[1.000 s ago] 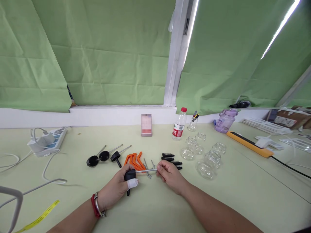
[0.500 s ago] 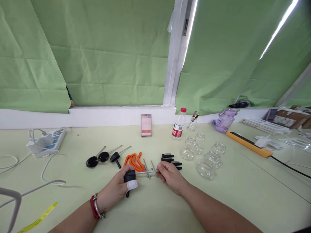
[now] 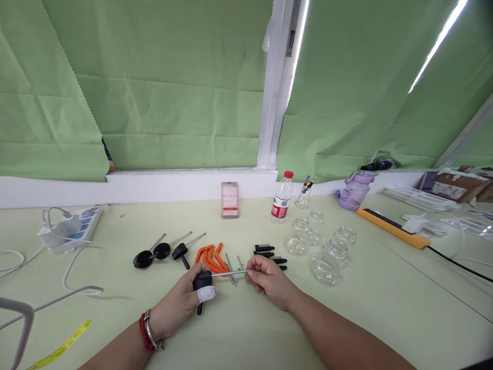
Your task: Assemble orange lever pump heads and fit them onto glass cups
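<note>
My left hand [image 3: 183, 295] is wrapped round a black round cap [image 3: 203, 280] with a long thin metal rod [image 3: 229, 273] and a short black stem. White tape covers one of its fingertips. The rod points right, and my right hand [image 3: 267, 277] pinches its far tip; any small part between those fingers is hidden. Just behind the rod lie several loose metal pins [image 3: 231, 272] and several orange bent handles [image 3: 210, 257]. Black pieces with ridged or spring-like tops [image 3: 264, 254] lie behind my right hand. Left of the handles are more black caps with rods [image 3: 162, 251].
Several clear glass jars [image 3: 325, 267] stand at the right, near a red-capped water bottle [image 3: 282, 198]. A phone [image 3: 230, 200] leans on the back wall. Power strips [image 3: 79, 231] with cables are at the left, and an orange-black one [image 3: 393, 228] at the right. A purple bottle [image 3: 354, 191] stands behind.
The whole view has shifted slightly. Both hands keep their hold on the cap and the rod tip, with the right fingers slightly repositioned.
</note>
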The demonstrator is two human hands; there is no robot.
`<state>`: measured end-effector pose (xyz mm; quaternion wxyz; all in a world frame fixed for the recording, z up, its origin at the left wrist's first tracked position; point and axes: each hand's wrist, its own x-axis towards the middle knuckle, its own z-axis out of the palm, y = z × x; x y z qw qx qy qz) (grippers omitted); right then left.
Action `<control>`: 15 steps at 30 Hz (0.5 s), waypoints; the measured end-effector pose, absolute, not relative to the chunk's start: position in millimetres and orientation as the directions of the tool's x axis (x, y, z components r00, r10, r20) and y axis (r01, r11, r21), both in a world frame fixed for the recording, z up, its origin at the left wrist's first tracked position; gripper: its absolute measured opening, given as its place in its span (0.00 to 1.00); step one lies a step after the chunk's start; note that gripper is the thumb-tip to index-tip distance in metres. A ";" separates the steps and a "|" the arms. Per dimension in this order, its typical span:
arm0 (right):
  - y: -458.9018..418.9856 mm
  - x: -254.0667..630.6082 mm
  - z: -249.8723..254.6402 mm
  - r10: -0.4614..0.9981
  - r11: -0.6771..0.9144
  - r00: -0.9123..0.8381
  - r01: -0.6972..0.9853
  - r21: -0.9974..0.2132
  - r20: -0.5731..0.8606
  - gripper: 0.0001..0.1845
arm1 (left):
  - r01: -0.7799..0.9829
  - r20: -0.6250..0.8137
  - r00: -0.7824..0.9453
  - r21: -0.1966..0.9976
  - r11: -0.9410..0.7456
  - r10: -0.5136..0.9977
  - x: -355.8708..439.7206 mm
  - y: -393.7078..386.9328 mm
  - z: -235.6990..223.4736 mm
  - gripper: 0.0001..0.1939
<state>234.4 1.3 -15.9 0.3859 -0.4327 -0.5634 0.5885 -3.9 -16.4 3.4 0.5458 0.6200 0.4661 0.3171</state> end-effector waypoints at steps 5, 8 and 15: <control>3.6 235.4 -20.3 0.938 -0.055 -0.340 0.051 -0.997 -0.069 0.06 | 0.231 -0.137 0.382 0.972 0.049 0.914 -3.8 -15.6 2.6 0.15; 4.4 235.6 -20.4 0.937 -0.047 -0.344 0.056 -0.997 -0.063 0.07 | 0.222 -0.139 0.383 0.973 0.055 0.913 -3.6 -15.3 1.7 0.15; 4.1 234.7 -20.8 0.936 -0.032 -0.348 0.068 -0.997 -0.054 0.12 | 0.216 -0.132 0.384 0.975 0.050 0.914 -4.5 -13.9 -0.5 0.15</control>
